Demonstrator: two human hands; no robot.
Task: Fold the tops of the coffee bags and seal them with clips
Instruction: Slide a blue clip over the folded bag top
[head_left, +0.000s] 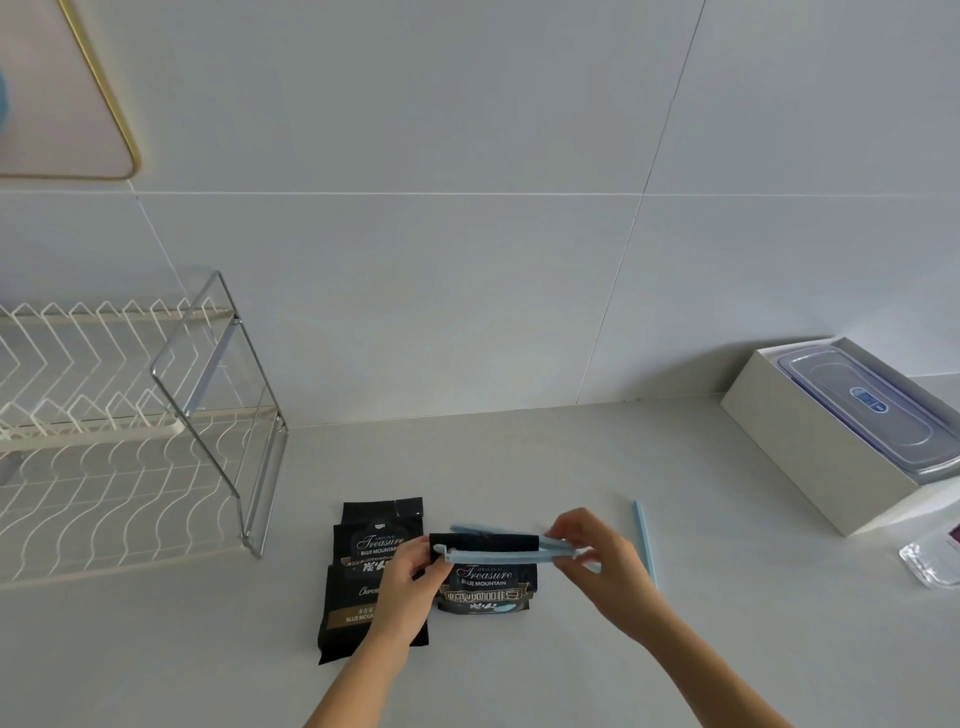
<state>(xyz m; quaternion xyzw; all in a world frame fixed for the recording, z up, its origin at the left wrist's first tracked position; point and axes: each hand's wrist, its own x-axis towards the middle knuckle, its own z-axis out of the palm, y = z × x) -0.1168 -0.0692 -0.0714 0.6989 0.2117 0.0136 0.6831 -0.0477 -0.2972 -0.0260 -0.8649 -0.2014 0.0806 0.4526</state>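
Two black coffee bags are on the white counter. One coffee bag (363, 561) lies flat at the left with its top unfolded. The second coffee bag (488, 582) has its top folded over, and a light blue clip (498, 555) spans the fold. My left hand (410, 577) pinches the clip's left end and the bag's corner. My right hand (592, 556) pinches the clip's right end, where its two arms stand slightly apart. Another light blue clip (645, 543) lies on the counter to the right.
A white wire dish rack (130, 431) with a metal frame stands at the left. A white box holding a lidded plastic container (852, 415) sits at the back right. A clear wrapper (935, 558) lies at the right edge. The tiled wall runs behind.
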